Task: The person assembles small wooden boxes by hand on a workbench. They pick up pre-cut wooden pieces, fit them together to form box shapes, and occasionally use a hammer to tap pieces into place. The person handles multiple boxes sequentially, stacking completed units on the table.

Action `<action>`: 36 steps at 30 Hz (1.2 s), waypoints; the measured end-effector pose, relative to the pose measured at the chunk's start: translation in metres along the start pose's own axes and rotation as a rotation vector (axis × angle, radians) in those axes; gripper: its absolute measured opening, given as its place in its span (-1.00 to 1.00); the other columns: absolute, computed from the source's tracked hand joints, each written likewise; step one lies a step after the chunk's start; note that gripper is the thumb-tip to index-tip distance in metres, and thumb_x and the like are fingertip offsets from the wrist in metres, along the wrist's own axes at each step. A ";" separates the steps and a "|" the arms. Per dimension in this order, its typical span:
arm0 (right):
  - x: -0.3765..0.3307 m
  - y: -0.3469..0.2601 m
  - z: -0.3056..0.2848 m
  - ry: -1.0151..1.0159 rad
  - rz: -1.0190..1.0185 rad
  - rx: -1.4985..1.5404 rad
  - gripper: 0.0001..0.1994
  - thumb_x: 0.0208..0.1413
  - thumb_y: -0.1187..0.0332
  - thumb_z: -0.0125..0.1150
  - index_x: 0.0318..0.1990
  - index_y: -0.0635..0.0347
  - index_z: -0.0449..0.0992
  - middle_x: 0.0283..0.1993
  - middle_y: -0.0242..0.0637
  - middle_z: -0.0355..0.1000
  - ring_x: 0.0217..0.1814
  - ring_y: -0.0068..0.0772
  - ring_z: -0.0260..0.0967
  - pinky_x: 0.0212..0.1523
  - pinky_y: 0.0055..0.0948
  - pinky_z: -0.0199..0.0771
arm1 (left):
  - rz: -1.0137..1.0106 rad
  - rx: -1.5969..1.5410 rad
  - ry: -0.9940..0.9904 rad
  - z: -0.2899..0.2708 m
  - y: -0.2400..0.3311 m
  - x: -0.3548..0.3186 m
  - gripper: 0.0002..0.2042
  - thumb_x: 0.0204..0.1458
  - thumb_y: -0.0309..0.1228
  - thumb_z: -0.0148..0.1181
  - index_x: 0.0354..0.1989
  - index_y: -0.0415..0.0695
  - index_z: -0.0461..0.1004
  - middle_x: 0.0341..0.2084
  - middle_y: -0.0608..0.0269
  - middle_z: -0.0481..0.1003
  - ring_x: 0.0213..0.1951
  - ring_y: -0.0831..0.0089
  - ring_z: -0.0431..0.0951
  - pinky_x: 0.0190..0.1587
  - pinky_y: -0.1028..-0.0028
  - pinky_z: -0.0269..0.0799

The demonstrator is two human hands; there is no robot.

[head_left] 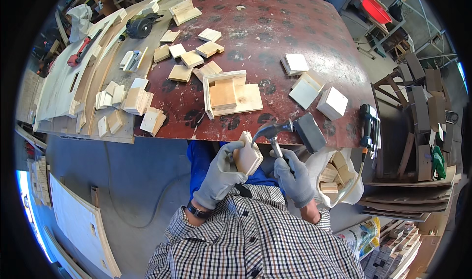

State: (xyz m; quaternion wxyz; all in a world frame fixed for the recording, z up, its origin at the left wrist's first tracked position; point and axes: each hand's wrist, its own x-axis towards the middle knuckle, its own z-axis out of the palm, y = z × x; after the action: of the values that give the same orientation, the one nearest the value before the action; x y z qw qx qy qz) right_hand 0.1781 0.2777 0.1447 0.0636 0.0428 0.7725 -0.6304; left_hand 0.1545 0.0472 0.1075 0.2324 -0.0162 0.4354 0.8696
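My left hand (220, 173), in a grey work glove, grips a small block of layered plywood (249, 154) over my lap at the table's near edge. The gloved right hand (294, 175) is wrapped round the handle of a claw hammer (272, 131). Its curved claw reaches the block's upper edge; whether it hooks a nail there is too small to tell. Just right of the hammer head, a dark grey rectangular block (310, 133) sits at the table edge. Beyond my hands lies an L-edged wooden jig (250, 98) with a small wood piece (222, 93) inside its corner.
Several wood blocks (191, 58) are scattered over the dark red table (285, 13). A black nail gun (368, 126) with a hose hangs at the right edge. Below it stands a white sack (350, 193) of wood pieces. A circular saw (140, 26) rests on boards at left.
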 end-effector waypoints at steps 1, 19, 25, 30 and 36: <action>-0.001 0.005 0.002 -0.004 -0.029 -0.031 -0.70 0.46 0.30 0.13 0.15 0.35 0.52 -0.37 -0.34 0.52 -0.34 -0.65 0.42 -0.31 -0.51 0.44 | 0.008 -0.117 -0.034 0.001 -0.002 0.000 -0.11 -0.13 -0.45 0.56 0.44 -0.26 0.23 0.20 0.14 0.38 0.25 0.35 0.43 0.37 0.31 0.35; -0.004 -0.005 0.012 0.040 0.007 0.302 -0.65 0.50 0.27 0.02 0.21 0.38 0.41 -0.34 -0.29 0.52 -0.50 -0.68 0.38 -0.50 -0.62 0.38 | 0.062 -0.381 0.160 -0.010 0.000 -0.007 -0.45 0.27 -0.35 0.21 0.42 -0.18 0.31 0.22 -0.04 0.51 0.22 0.14 0.56 0.31 0.14 0.47; 0.001 -0.010 0.009 0.029 0.047 0.209 -0.67 0.49 0.28 0.06 0.15 0.41 0.49 -0.44 -0.46 0.41 -0.46 -0.77 0.25 -0.43 -0.66 0.28 | 0.248 0.130 0.242 -0.013 0.015 -0.002 -0.48 0.41 -0.10 -0.02 0.30 -0.30 0.43 0.11 0.04 0.57 0.08 0.29 0.62 0.11 0.31 0.58; 0.001 -0.006 0.018 -0.016 0.024 0.217 -0.63 0.51 0.22 0.05 0.14 0.44 0.48 -0.46 -0.51 0.36 -0.45 -0.78 0.23 -0.40 -0.65 0.28 | 0.180 0.062 0.396 -0.002 0.021 -0.002 -0.67 0.41 -0.20 0.19 0.10 -0.23 0.56 -0.20 0.39 0.60 -0.18 0.69 0.58 -0.09 0.59 0.50; 0.000 -0.007 0.020 -0.027 0.012 0.212 -0.63 0.52 0.22 0.03 0.14 0.44 0.48 -0.47 -0.53 0.33 -0.44 -0.78 0.23 -0.39 -0.64 0.29 | 0.197 0.117 0.444 -0.003 0.019 0.001 -0.57 0.43 -0.05 0.10 0.07 -0.23 0.52 -0.22 0.32 0.61 -0.22 0.61 0.64 -0.15 0.56 0.59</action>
State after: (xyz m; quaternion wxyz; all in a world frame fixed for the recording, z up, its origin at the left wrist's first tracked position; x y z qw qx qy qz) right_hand 0.1780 0.2567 0.1471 0.0729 0.0452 0.7002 -0.7088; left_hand 0.1446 0.0354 0.1199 0.0458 -0.1508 0.5246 0.8366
